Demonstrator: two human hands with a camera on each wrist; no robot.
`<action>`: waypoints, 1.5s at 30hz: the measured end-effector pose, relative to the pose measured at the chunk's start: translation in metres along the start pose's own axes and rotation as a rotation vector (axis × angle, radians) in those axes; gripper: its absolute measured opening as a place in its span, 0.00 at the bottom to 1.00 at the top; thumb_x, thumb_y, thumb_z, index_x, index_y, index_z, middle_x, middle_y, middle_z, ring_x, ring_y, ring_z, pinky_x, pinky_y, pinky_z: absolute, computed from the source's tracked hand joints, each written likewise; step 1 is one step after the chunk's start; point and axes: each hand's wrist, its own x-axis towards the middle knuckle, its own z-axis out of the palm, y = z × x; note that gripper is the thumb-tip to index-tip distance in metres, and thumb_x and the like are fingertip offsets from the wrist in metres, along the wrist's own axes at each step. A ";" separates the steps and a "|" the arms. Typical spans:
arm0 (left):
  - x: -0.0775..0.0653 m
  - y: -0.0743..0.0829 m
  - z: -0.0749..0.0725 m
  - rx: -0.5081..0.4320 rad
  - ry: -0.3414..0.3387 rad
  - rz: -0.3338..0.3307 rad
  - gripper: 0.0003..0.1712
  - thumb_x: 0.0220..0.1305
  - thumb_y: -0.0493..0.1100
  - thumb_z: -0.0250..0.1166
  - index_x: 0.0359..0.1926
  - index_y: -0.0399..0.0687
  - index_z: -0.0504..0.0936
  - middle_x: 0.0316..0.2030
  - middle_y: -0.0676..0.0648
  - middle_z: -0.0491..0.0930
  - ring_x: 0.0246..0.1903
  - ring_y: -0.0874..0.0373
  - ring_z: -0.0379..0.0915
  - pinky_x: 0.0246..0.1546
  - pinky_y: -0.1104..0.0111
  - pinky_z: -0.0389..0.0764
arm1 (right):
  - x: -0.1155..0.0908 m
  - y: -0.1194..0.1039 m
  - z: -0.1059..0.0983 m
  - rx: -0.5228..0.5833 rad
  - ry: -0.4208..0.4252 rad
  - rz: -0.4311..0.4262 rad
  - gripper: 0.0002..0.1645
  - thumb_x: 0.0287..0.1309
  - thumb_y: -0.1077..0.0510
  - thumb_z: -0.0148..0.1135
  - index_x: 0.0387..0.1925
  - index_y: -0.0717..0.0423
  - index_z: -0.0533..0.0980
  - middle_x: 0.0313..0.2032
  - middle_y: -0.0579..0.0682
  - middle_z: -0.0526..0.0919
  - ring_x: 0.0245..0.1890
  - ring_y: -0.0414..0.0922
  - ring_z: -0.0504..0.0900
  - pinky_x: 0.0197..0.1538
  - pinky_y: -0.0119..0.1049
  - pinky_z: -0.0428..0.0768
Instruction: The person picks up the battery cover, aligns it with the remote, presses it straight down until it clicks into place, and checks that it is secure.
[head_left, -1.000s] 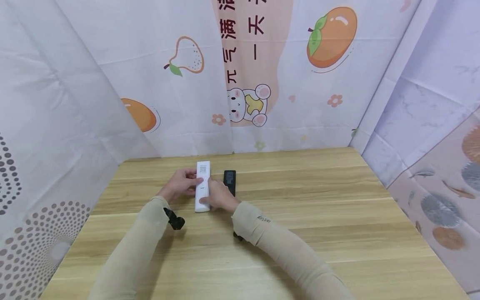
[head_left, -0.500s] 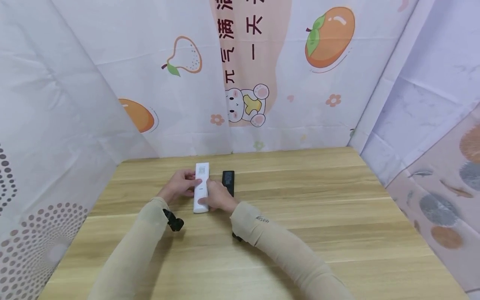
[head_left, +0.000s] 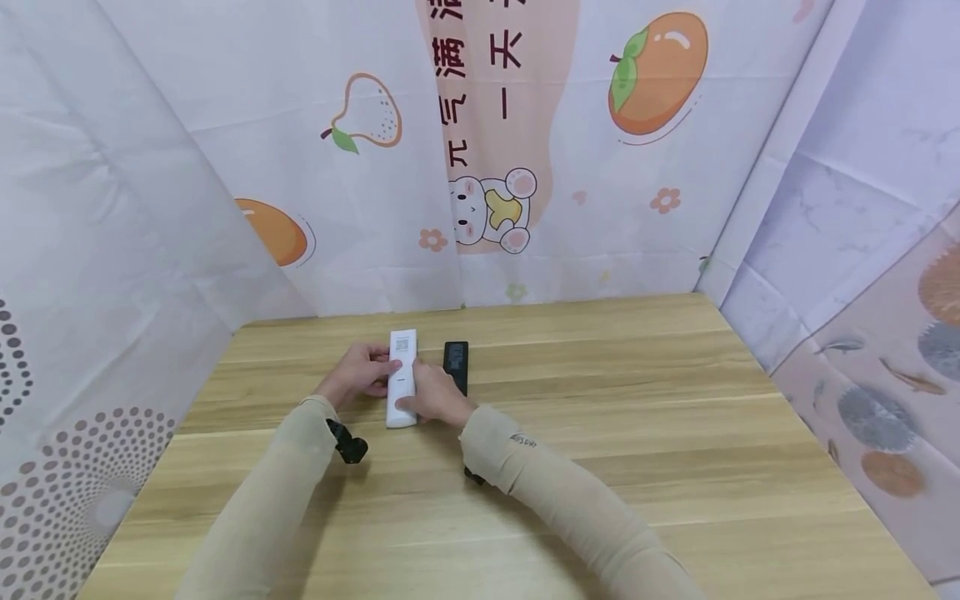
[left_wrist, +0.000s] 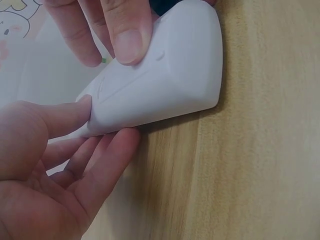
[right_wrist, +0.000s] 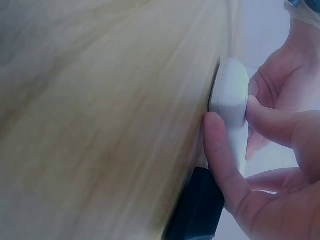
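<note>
A white remote control (head_left: 402, 383) lies lengthwise with its labelled back upward, between both hands. My left hand (head_left: 358, 367) pinches its left side, thumb on top and fingers along the lower edge, as the left wrist view shows. My right hand (head_left: 441, 392) holds the near part from the right. Its thumb presses on the back, and a finger lies along the side in the right wrist view. Just right of it on the table lies a black stick-shaped thing (head_left: 456, 360) with printed text, perhaps another remote; the right hand partly hides it.
The wooden table (head_left: 600, 417) reaches back to a printed curtain (head_left: 585, 267), with further curtains at left and right. Black wrist cameras (head_left: 351, 443) hang beneath the sleeves.
The white remote has shifted slightly toward me, its far end lower in the head view. Both hands keep their hold, and the black thing stays put. The view has drifted a little.
</note>
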 end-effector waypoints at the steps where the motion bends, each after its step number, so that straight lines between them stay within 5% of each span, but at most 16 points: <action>1: 0.000 0.000 0.000 -0.003 0.001 -0.003 0.29 0.75 0.41 0.62 0.70 0.34 0.67 0.58 0.34 0.75 0.48 0.48 0.79 0.42 0.59 0.87 | 0.000 0.000 0.000 -0.005 0.001 -0.001 0.33 0.62 0.57 0.73 0.63 0.62 0.68 0.41 0.55 0.78 0.20 0.41 0.80 0.22 0.32 0.82; 13: -0.002 0.000 0.002 0.010 0.020 -0.018 0.28 0.73 0.40 0.64 0.67 0.31 0.70 0.53 0.35 0.78 0.43 0.52 0.80 0.38 0.62 0.87 | 0.001 0.000 0.000 -0.086 -0.005 -0.011 0.16 0.63 0.55 0.72 0.40 0.62 0.76 0.30 0.51 0.77 0.16 0.41 0.79 0.18 0.28 0.78; 28: 0.001 -0.002 0.003 0.032 0.051 -0.047 0.29 0.71 0.41 0.66 0.68 0.32 0.71 0.53 0.34 0.80 0.40 0.54 0.82 0.34 0.65 0.87 | 0.001 -0.002 0.002 -0.103 0.002 -0.004 0.15 0.64 0.53 0.71 0.40 0.61 0.78 0.25 0.49 0.77 0.13 0.40 0.79 0.17 0.29 0.76; 36: 0.001 -0.003 0.004 0.022 0.072 -0.048 0.30 0.71 0.42 0.66 0.68 0.33 0.70 0.51 0.35 0.81 0.38 0.54 0.82 0.34 0.65 0.87 | -0.004 -0.002 0.003 -0.036 0.012 0.030 0.19 0.64 0.54 0.70 0.48 0.63 0.78 0.36 0.55 0.77 0.14 0.44 0.81 0.17 0.32 0.80; 45: -0.002 -0.004 0.009 0.034 0.115 -0.050 0.29 0.71 0.42 0.66 0.68 0.34 0.72 0.50 0.35 0.82 0.37 0.55 0.82 0.33 0.65 0.87 | -0.007 0.002 0.004 -0.039 0.027 -0.022 0.18 0.65 0.55 0.70 0.48 0.64 0.79 0.30 0.53 0.78 0.13 0.44 0.80 0.15 0.31 0.78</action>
